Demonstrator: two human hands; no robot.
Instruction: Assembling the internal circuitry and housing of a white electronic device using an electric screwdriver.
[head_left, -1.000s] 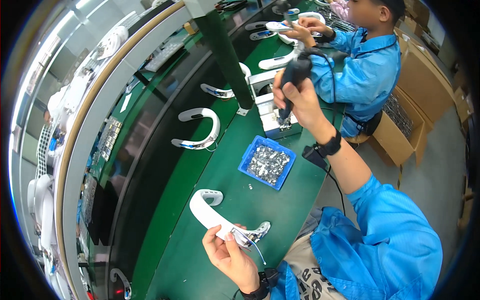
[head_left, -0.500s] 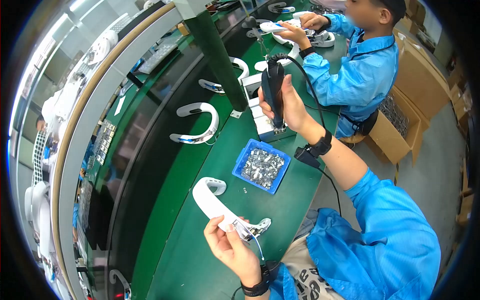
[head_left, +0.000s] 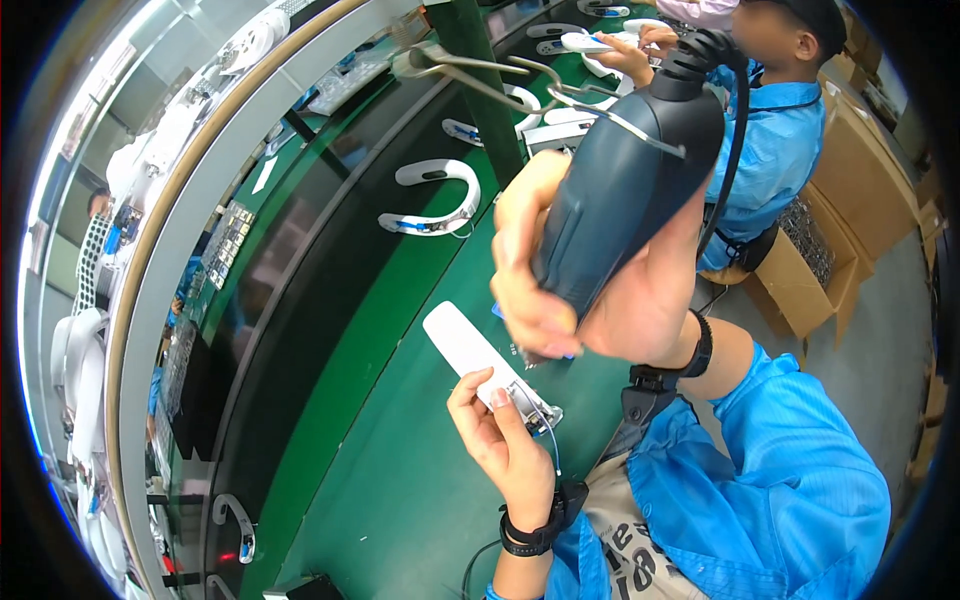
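My right hand [head_left: 645, 300] is wrapped round a dark electric screwdriver [head_left: 630, 200], raised close to the camera. A metal hook [head_left: 560, 90] and a black cable join its upper end; its bit end is hidden by my hand. Lower and to the left, my left hand [head_left: 505, 440] grips a white curved plastic housing [head_left: 468, 350] over the green bench. At the housing's near end, metal fittings and a thin, light-coloured wire [head_left: 556, 450] show. Behind my right hand, only slivers of a blue bin [head_left: 497, 310] can be seen.
More white curved housings [head_left: 465, 200] lie on the dark conveyor belt [head_left: 300, 330] and the green strip beside it. A green post [head_left: 470, 60] rises at the back. At far right, a person in blue [head_left: 775, 150] works near an open cardboard box [head_left: 805, 265].
My right hand has brought the screwdriver up towards the camera, now covering most of the blue bin. My left hand and the housing appear higher and further right, and the housing has turned.
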